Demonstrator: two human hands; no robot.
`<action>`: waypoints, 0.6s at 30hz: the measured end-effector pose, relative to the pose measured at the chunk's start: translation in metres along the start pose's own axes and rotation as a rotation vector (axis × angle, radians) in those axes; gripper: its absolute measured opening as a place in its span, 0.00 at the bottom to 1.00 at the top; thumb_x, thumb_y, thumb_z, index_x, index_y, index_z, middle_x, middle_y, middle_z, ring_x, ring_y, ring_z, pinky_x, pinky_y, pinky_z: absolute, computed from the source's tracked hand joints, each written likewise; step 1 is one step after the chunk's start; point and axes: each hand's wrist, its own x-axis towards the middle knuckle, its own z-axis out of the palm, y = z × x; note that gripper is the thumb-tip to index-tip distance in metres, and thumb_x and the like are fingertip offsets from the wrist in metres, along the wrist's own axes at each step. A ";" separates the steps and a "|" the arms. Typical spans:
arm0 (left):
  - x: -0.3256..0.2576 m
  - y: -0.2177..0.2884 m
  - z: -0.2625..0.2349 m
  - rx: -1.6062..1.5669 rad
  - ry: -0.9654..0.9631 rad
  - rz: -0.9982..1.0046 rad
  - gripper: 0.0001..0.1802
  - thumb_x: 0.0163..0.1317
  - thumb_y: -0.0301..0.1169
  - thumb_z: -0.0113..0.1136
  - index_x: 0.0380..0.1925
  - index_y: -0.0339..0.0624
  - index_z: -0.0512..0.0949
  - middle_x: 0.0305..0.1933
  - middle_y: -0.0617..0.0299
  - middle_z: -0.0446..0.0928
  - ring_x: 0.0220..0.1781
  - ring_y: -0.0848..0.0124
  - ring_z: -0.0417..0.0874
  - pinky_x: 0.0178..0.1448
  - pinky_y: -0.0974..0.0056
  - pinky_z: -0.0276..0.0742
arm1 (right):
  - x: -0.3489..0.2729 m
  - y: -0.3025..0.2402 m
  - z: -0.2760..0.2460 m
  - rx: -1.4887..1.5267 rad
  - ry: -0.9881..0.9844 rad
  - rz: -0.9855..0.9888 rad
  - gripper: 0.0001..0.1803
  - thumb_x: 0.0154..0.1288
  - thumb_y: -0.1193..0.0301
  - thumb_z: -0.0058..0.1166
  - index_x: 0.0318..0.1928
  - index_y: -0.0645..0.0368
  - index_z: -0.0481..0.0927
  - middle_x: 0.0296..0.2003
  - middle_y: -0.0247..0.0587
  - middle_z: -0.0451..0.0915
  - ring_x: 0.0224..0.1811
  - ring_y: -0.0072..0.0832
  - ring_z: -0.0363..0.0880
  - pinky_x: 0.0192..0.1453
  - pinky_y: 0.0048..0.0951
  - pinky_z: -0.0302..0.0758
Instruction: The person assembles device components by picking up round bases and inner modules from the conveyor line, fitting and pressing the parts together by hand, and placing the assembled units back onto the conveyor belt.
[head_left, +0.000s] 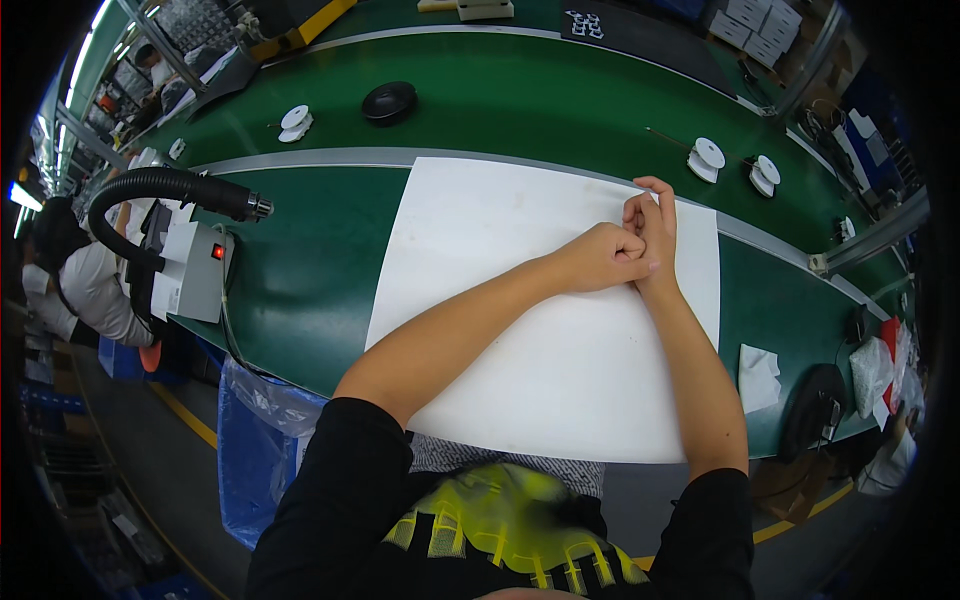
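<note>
Over the upper right of a large white sheet (520, 350), my two hands meet. My left hand (600, 258) is closed, its knuckles bent and its thumb pressed against the base of my right hand (655, 228). Whatever its curled fingers may hold is hidden. My right hand is raised, with its fingers loosely bent and apart; nothing shows in them. No tool or part is visible between the hands.
At the left stands a grey box (197, 270) with a red switch and a black flexible-neck nozzle (235, 197). White spools (706, 160) and a black round dish (389, 102) sit on the green belt beyond. A white cloth (758, 378) lies right; a blue bin (245, 470) stands below left.
</note>
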 end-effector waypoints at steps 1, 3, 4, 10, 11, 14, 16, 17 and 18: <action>0.000 0.000 0.000 -0.003 0.001 0.002 0.31 0.66 0.39 0.63 0.15 0.49 0.52 0.17 0.73 0.51 0.23 0.78 0.51 0.27 0.68 0.51 | 0.000 -0.001 0.000 0.011 0.001 0.004 0.12 0.75 0.68 0.39 0.54 0.51 0.70 0.26 0.27 0.68 0.24 0.12 0.58 0.26 0.17 0.56; 0.000 -0.002 0.000 -0.004 0.001 0.008 0.31 0.66 0.39 0.63 0.15 0.49 0.52 0.17 0.73 0.51 0.23 0.78 0.51 0.27 0.68 0.51 | 0.000 -0.001 0.001 0.021 0.001 0.007 0.12 0.75 0.68 0.40 0.54 0.51 0.71 0.26 0.27 0.68 0.24 0.12 0.58 0.26 0.17 0.56; 0.000 -0.003 0.000 -0.004 0.001 0.013 0.31 0.66 0.39 0.63 0.15 0.49 0.52 0.17 0.73 0.51 0.23 0.78 0.51 0.27 0.68 0.51 | 0.000 0.000 0.001 0.026 0.000 0.011 0.11 0.75 0.68 0.40 0.54 0.51 0.71 0.26 0.27 0.68 0.24 0.12 0.58 0.26 0.17 0.56; 0.000 0.000 0.000 0.000 0.000 0.012 0.31 0.66 0.39 0.63 0.15 0.49 0.51 0.17 0.73 0.51 0.23 0.78 0.51 0.27 0.68 0.50 | 0.000 -0.001 0.000 0.020 -0.005 0.006 0.11 0.75 0.68 0.40 0.52 0.52 0.72 0.26 0.27 0.68 0.24 0.12 0.59 0.26 0.17 0.56; -0.001 0.001 -0.001 0.000 -0.001 0.011 0.31 0.66 0.39 0.63 0.15 0.49 0.51 0.17 0.73 0.51 0.23 0.78 0.51 0.27 0.68 0.50 | 0.000 -0.001 0.001 0.016 -0.009 0.002 0.11 0.75 0.68 0.40 0.52 0.52 0.72 0.26 0.27 0.68 0.24 0.12 0.59 0.26 0.16 0.56; -0.003 0.003 -0.002 0.015 0.004 0.002 0.31 0.66 0.40 0.63 0.15 0.49 0.51 0.17 0.73 0.51 0.23 0.78 0.51 0.27 0.68 0.50 | 0.000 -0.001 0.002 0.036 -0.014 0.012 0.10 0.75 0.69 0.40 0.51 0.52 0.73 0.26 0.27 0.68 0.24 0.12 0.59 0.26 0.16 0.56; -0.002 0.003 -0.002 0.012 0.003 -0.012 0.31 0.66 0.41 0.63 0.15 0.49 0.51 0.17 0.73 0.51 0.23 0.78 0.51 0.27 0.67 0.50 | 0.000 -0.002 0.003 0.034 -0.010 0.014 0.10 0.75 0.69 0.39 0.51 0.52 0.73 0.26 0.27 0.68 0.24 0.12 0.59 0.26 0.16 0.56; -0.002 0.001 -0.002 0.012 0.003 -0.012 0.31 0.66 0.41 0.63 0.15 0.49 0.51 0.17 0.73 0.51 0.23 0.78 0.51 0.27 0.67 0.50 | 0.000 -0.002 0.003 0.034 -0.009 0.017 0.10 0.75 0.69 0.39 0.50 0.52 0.74 0.26 0.27 0.68 0.24 0.12 0.59 0.26 0.16 0.56; -0.002 0.000 -0.003 0.019 0.002 -0.010 0.31 0.66 0.41 0.63 0.15 0.48 0.52 0.17 0.72 0.52 0.23 0.77 0.52 0.27 0.67 0.52 | 0.000 -0.002 0.003 0.034 -0.009 0.016 0.10 0.75 0.69 0.39 0.50 0.52 0.74 0.26 0.27 0.68 0.24 0.12 0.59 0.26 0.16 0.56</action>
